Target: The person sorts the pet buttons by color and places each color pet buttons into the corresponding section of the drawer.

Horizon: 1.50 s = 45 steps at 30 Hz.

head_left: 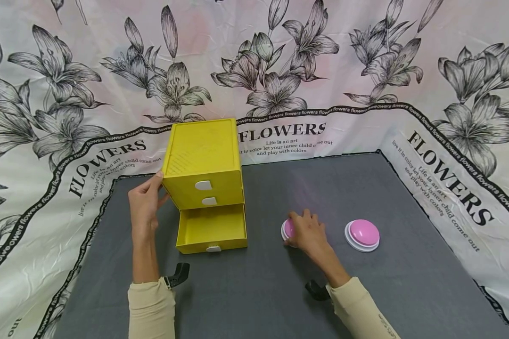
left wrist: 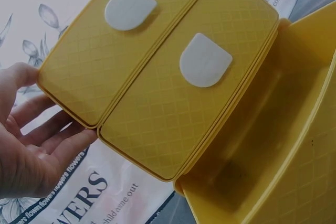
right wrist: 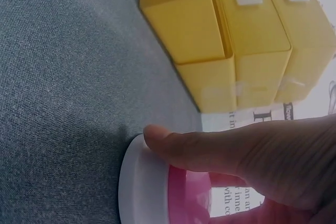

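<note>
A yellow drawer box [head_left: 201,148] with white tabs stands left of the middle, its bottom drawer [head_left: 212,228] pulled out and bare inside. My left hand [head_left: 146,200] holds the box at its left front edge, thumb near the top corner and fingers along the side, as the left wrist view shows. On the right, my right hand [head_left: 309,233] grips a round push light with a pink dome [head_left: 289,228] and white base [right wrist: 142,182]. The thumb lies on the base's rim in the right wrist view; the other fingers are partly hidden behind the dome.
A second pink-domed push light [head_left: 364,233] sits on the grey cloth [head_left: 254,296] to the right of my right hand. Behind, a white sheet printed with flowers and lettering [head_left: 286,136] rises around the table. Dark wrist mounts [head_left: 179,274] stick out from both sleeves.
</note>
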### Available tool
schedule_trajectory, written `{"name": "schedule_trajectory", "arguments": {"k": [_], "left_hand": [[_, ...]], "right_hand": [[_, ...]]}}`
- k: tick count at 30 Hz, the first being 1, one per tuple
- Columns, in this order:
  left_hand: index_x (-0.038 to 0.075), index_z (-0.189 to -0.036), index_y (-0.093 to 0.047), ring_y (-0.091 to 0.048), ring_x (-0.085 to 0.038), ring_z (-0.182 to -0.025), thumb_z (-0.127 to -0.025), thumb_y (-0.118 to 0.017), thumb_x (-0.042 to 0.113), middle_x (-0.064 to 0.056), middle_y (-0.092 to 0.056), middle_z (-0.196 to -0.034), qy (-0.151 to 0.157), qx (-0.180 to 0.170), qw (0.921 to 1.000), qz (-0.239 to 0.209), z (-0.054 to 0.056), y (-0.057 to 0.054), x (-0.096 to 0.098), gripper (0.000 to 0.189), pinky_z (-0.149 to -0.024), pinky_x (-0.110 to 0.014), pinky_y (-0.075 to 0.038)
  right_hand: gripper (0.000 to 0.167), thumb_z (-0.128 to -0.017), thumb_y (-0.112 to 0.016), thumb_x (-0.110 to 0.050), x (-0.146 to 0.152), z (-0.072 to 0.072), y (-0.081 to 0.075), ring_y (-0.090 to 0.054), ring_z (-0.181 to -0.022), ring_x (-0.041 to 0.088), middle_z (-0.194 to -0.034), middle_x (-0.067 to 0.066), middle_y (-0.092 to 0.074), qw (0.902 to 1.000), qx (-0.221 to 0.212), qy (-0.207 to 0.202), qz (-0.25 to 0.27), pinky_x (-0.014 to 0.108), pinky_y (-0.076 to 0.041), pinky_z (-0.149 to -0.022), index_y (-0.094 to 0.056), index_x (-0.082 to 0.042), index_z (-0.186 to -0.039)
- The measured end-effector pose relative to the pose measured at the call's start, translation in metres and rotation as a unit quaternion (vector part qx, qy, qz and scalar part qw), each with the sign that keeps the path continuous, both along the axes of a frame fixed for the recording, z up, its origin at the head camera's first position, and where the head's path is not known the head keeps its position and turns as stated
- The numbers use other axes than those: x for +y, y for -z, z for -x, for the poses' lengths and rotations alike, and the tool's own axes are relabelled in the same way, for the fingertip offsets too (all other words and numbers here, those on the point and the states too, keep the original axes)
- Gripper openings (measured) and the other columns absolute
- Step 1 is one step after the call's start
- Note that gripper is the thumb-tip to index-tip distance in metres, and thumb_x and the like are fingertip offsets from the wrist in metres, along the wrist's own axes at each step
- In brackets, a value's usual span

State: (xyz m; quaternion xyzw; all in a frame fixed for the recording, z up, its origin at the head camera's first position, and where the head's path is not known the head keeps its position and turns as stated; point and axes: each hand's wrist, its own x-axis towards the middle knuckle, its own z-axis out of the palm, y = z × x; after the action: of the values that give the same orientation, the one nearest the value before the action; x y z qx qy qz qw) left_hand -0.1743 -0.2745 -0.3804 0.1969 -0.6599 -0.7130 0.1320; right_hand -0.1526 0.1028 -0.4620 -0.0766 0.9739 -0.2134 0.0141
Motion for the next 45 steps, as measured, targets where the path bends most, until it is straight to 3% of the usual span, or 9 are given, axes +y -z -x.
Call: {"name": "schedule_trajectory", "arguments": {"k": [16,24,36,45], "left_hand": [[0.012,-0.136,-0.071,-0.06,-0.015,-0.137,-0.101,-0.069,0.041,-0.006,-0.061,-0.151,-0.001,-0.004,1.0,0.0,0.001,0.0,-0.001,0.046,-0.104,-0.032,-0.058],[0.013,-0.136,-0.071,-0.061,-0.017,-0.139,-0.1,-0.07,0.043,-0.006,-0.062,-0.151,-0.007,-0.006,0.9999,0.011,0.001,0.001,0.0,0.047,-0.106,-0.038,-0.057],[0.014,-0.136,-0.071,-0.061,-0.016,-0.138,-0.1,-0.07,0.043,-0.007,-0.062,-0.15,-0.006,-0.006,0.9999,0.01,0.001,0.0,0.0,0.046,-0.102,-0.034,-0.058],[0.015,-0.136,-0.071,-0.061,-0.016,-0.138,-0.1,-0.069,0.045,-0.006,-0.062,-0.151,-0.009,-0.013,0.9996,0.022,0.001,0.0,-0.001,0.046,-0.101,-0.033,-0.059]], "right_hand": [[0.066,-0.066,-0.098,-0.013,0.0,0.005,0.0,-0.056,-0.102,0.049,-0.111,0.029,-0.059,0.9999,-0.009,0.009,0.005,0.064,-0.053,-0.079,-0.068,0.002,-0.123],[0.06,-0.065,-0.096,-0.014,0.005,0.003,-0.017,-0.056,-0.104,0.051,-0.11,0.029,-0.06,0.9997,0.012,0.019,-0.003,0.065,-0.053,-0.078,-0.07,0.001,-0.117],[0.057,-0.069,-0.092,-0.015,0.003,-0.001,-0.036,-0.055,-0.102,0.049,-0.109,0.028,-0.059,0.9995,0.027,0.013,0.003,0.062,-0.051,-0.079,-0.069,0.0,-0.119],[0.063,-0.072,-0.094,-0.018,-0.011,0.0,-0.049,-0.054,-0.105,0.047,-0.116,0.028,-0.059,1.0,0.007,-0.002,0.002,0.062,-0.051,-0.083,-0.068,-0.001,-0.128]]}}
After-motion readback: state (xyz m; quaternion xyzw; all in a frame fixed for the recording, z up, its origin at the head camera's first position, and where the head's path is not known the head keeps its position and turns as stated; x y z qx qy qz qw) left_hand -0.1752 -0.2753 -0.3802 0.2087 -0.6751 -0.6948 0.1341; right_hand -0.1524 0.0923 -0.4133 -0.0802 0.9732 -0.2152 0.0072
